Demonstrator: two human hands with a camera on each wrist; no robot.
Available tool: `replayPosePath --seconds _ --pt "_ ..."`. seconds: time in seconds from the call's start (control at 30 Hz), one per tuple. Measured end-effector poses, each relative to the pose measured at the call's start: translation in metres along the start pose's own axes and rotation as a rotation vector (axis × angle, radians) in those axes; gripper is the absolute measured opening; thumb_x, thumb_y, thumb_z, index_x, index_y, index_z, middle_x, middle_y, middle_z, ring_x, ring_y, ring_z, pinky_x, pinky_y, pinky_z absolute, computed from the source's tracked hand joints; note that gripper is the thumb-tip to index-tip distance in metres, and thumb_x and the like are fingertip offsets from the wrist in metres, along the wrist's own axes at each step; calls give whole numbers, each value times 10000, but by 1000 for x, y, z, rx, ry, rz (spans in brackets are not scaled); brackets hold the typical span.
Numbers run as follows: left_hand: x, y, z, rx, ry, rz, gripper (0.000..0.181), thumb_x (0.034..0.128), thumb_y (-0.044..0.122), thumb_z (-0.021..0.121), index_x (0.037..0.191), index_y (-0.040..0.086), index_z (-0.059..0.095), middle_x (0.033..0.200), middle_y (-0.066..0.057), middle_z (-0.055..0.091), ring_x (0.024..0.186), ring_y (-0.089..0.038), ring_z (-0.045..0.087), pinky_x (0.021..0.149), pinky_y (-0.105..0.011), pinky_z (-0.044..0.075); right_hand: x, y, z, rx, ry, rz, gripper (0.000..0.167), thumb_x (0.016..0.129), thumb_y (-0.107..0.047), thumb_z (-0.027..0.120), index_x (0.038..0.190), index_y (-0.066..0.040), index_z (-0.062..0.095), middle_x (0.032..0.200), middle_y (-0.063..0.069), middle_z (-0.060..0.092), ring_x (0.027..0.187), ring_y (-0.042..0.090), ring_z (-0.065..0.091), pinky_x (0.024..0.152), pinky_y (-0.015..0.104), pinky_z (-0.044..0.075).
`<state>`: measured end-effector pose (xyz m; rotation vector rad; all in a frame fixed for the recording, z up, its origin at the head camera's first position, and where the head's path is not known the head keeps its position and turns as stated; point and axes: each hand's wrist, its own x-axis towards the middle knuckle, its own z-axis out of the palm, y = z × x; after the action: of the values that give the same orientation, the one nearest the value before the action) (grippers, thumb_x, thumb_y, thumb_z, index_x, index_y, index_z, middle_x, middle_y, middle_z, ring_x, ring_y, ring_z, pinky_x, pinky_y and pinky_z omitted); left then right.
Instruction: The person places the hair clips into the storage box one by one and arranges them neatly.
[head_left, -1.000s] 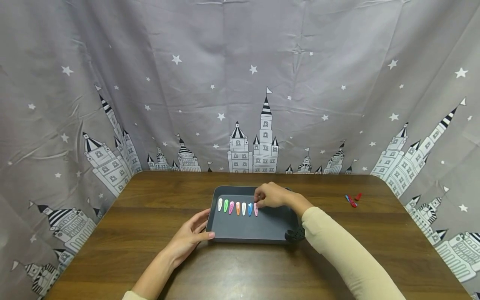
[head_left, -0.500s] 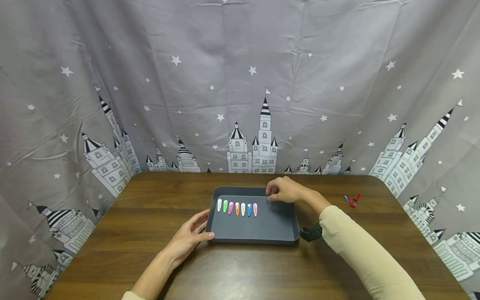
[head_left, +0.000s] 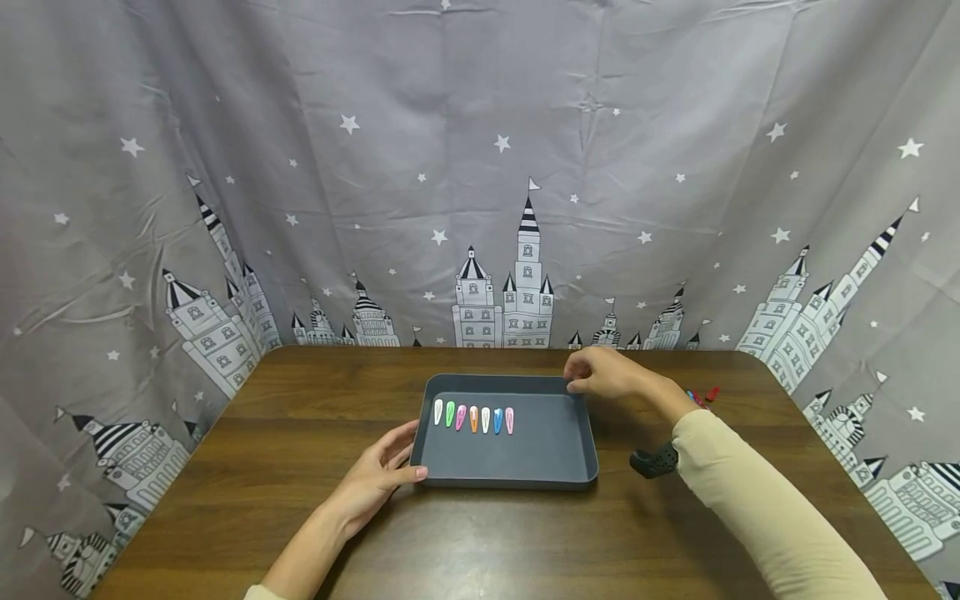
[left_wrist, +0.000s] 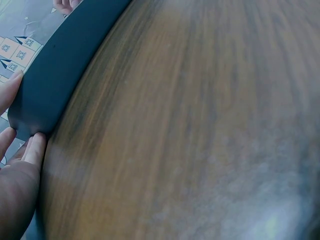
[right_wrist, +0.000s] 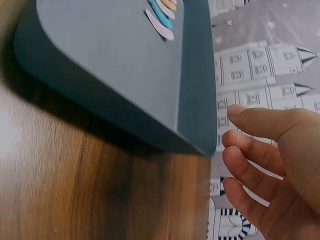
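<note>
A dark grey tray [head_left: 504,483] stands on the wooden table. Inside it, toward the left, a row of snap hair clips lies side by side: white, green, pink, orange, white, blue, and a light pink clip [head_left: 510,421] at the right end. My left hand [head_left: 378,473] grips the tray's left side near its front corner, thumb over the rim and fingers against the outer wall. Above the tray's far right corner is my right hand [head_left: 603,372]; its fingers are loosely bent and, in the right wrist view, hold nothing.
On the table at the right lie a red hair clip [head_left: 712,393] and more red and blue clips [head_left: 696,398], partly hidden by my right forearm. A black perforated piece [head_left: 654,461] hangs at the right wrist. Behind the table hangs a grey castle-print curtain [head_left: 390,167].
My right hand has let go of the light pink clip at the row's end and moved right, to the tray's far right corner. My left hand has stayed on the tray.
</note>
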<state>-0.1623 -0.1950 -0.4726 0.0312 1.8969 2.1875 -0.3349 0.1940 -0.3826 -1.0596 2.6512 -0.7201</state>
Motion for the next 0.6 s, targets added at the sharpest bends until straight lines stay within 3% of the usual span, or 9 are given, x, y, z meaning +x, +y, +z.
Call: replayPosePath --seconds 0.37,0.6 --pt "1 0 0 -12 -3 1 818 896 -72 737 1590 25 316 1664 -173 254 1515 -341 260 1053 -280 416 -26 31 -21 -20 59 18 111 923 -101 755 1014 -42 738 860 -49 712 815 141 636 776 411 521" --pt "1 0 0 -10 -1 -3 818 896 -70 739 1589 30 317 1662 -173 261 1513 -340 268 1037 -271 431 -48 50 -36 -13 88 96 123 930 -112 751 1015 -26 729 908 -7 715 876 203 649 821 468 518"
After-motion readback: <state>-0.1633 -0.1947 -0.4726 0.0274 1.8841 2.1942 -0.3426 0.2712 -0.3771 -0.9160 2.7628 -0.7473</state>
